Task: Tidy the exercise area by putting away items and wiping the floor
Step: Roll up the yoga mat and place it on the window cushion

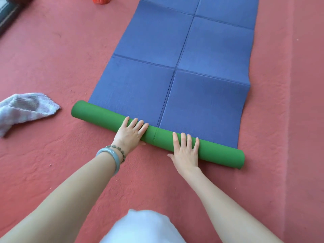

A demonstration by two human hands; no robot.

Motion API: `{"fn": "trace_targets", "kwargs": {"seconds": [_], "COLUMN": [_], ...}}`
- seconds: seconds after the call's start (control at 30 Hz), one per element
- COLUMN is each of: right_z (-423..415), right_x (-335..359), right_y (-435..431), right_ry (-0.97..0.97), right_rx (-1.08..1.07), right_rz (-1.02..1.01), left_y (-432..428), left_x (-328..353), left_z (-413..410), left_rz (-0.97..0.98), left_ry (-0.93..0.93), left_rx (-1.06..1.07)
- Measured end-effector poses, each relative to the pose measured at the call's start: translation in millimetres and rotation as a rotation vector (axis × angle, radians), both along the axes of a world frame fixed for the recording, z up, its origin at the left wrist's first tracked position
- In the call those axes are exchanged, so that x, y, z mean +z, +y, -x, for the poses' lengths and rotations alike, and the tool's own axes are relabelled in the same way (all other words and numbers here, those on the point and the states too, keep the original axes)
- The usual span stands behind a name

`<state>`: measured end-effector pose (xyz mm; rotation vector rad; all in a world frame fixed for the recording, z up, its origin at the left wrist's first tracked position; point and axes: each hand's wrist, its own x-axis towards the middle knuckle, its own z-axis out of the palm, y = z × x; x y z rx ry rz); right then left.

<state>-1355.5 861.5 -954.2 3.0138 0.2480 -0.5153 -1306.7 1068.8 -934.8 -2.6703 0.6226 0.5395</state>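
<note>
Mat roll (158, 136) under straight, spread fingers (183, 140)

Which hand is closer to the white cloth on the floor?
Left. The left hand presses the green roll, right of the cloth; the right hand lies farther right along the roll.

At the far left corner of the red floor (52, 58), a dark frame (7, 16), cut off. At the far edge, an orange-red crumpled thing (101, 0), mostly out of view. Along the right edge, a red strip (308, 102) set off by a straight line. Nearest, blurred white fabric (143, 227).
</note>
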Motion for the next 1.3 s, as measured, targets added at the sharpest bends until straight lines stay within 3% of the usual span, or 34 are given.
{"fn": "trace_targets", "kwargs": {"seconds": [0.17,0.33,0.47,0.77,1.0,1.17,1.3], "right_z": [-8.2,-9.4,-27.2,-82.8,-45.8,-49.0,-67.3], "right_x": [-0.5,-1.3,8.4,31.3,24.1,8.9,2.6], "right_y": [-3.0,-1.6,-5.6,-16.6,-9.6,-1.4,-2.9], "right_ry": [-0.014,-0.033,0.043,0.435,-0.113,-0.141,-0.155], "right_rx": [0.016,0.022,0.045,-0.036,0.030,0.009,0.001], "right_rz": [0.019,0.020,0.016,-0.194,-0.152,-0.023,0.023], "left_y": [3.7,17.9,23.4,16.2,13.7,7.1,14.6], "left_x": [-5.6,-23.8,-36.5,-38.3,-23.9,-13.0,-17.2], "left_z": [-0.2,8.7,7.2,-27.1,-70.6,-96.1,-95.6], "left_rz": [0.078,0.309,0.375,0.415,0.395,0.378,0.510], "left_ry": [-0.015,-0.192,-0.307,-0.334,-0.183,0.087,-0.022], "left_rx": [0.044,-0.025,-0.115,-0.135,-0.184,-0.061,-0.088]}}
